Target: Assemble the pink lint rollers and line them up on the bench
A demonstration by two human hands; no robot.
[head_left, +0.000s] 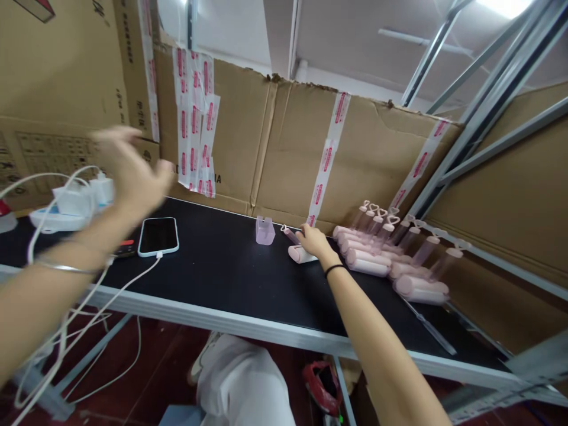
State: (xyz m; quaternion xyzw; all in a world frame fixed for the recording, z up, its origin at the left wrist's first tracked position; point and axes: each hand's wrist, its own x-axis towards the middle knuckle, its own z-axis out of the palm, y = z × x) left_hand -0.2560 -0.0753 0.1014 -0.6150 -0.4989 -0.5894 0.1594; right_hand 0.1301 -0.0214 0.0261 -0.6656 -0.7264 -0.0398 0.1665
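My right hand (313,239) reaches across the black table (231,284) and grips a pink lint roller (300,253) lying near the back edge. A row of similar pink lint rollers (377,254) with heart-shaped handles lies just right of it. My left hand (128,171) is raised in the air at the left, blurred, fingers spread, holding nothing, near the hanging strips of pink-printed tape (195,124). A small pink box (265,229) stands left of my right hand.
A phone (158,235) on a white cable lies at the table's left. Chargers and a power strip (71,207) sit further left. Cardboard walls (364,160) enclose the back and right. A metal frame (479,118) runs along the right. My knee (244,378) is below the table.
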